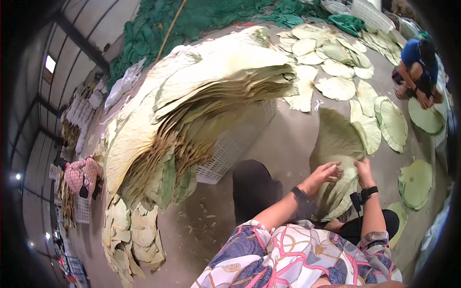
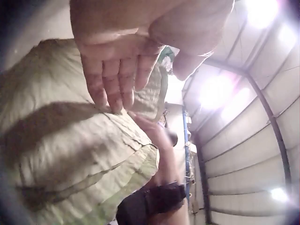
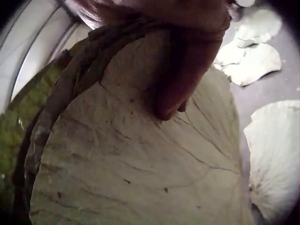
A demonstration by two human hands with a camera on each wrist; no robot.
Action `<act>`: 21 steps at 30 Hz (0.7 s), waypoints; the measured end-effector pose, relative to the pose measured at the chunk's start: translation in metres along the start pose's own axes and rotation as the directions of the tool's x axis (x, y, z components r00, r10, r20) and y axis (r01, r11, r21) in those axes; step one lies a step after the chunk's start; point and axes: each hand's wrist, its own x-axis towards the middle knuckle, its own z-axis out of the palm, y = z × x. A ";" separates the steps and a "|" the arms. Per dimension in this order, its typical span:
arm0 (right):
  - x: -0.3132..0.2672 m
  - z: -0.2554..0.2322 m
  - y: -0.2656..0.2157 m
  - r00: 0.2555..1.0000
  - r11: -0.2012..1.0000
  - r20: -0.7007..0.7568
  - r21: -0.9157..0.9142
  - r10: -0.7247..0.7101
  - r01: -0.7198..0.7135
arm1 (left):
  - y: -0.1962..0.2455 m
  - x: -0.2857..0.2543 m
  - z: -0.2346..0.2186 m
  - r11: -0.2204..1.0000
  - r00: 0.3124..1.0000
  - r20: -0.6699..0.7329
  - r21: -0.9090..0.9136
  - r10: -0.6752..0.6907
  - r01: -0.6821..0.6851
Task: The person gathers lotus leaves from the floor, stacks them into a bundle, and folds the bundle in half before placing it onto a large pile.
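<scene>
A folded bundle of large, pale green dried leaves [image 1: 336, 137] stands between the person's knees in the head view. At its right edge, the right hand [image 1: 364, 173] grips it; in the right wrist view that hand [image 3: 192, 61] curls its fingers over several layered leaves [image 3: 140, 154]. The left hand [image 1: 325, 175] is beside the fold, palm toward it. Seen from the left wrist, the left hand [image 2: 122, 51] has nearly straight fingers, with the fingertips at the edge of the leaf [image 2: 61, 136]. Whether they press on it cannot be told.
A tall stack of dried leaves [image 1: 206, 91] rests on a white plastic crate [image 1: 230, 149] at the left. Loose leaves [image 1: 336, 89] lie on the floor ahead and at the right. One person [image 1: 420, 67] crouches far right; another [image 1: 84, 177] bends at the far left.
</scene>
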 end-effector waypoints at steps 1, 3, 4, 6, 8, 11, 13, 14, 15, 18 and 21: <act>0.005 -0.005 0.008 0.998 0.995 -0.066 -0.100 0.014 -0.021 | 0.007 -0.003 0.004 1.000 1.000 -0.008 0.004 0.015 -0.015; 0.020 -0.027 0.047 0.976 0.929 -0.199 -0.369 -0.092 0.012 | 0.032 -0.010 0.019 0.996 0.995 0.058 0.018 0.085 -0.086; 0.033 -0.030 0.059 0.946 0.846 -0.239 -0.530 -0.220 0.063 | 0.036 -0.011 0.022 0.995 0.992 0.078 0.030 0.096 -0.098; 0.037 -0.031 0.047 0.952 0.857 -0.225 -0.511 -0.210 0.068 | 0.039 -0.014 0.025 0.997 0.987 0.159 0.068 0.018 -0.030; 0.037 -0.039 0.037 0.937 0.965 -0.245 -0.147 -0.249 0.218 | 0.029 -0.017 0.029 0.999 0.978 0.210 0.036 0.003 -0.010; 0.024 -0.024 0.002 0.935 0.984 -0.309 -0.086 -0.175 0.156 | 0.029 -0.025 0.041 0.947 0.931 0.298 0.297 -0.213 0.122; 0.031 -0.022 0.004 0.865 0.962 -0.422 -0.092 -0.272 0.258 | 0.000 -0.020 0.035 0.906 0.900 0.290 0.369 -0.326 0.209; 0.030 -0.022 -0.002 0.868 0.960 -0.412 -0.093 -0.278 0.263 | -0.001 -0.022 0.035 0.881 0.894 0.271 0.416 -0.356 0.225; 0.029 -0.024 -0.008 0.859 0.966 -0.450 -0.035 -0.245 0.257 | -0.003 -0.023 0.035 0.883 0.899 0.264 0.415 -0.349 0.221; 0.030 -0.025 -0.012 0.890 0.963 -0.439 0.164 -0.122 0.213 | -0.011 -0.020 0.034 0.899 0.964 0.141 0.410 -0.227 0.152; 0.023 -0.016 -0.023 0.935 0.927 -0.355 0.344 -0.022 0.152 | 0.004 -0.023 0.041 0.973 0.979 -0.042 0.106 -0.202 0.205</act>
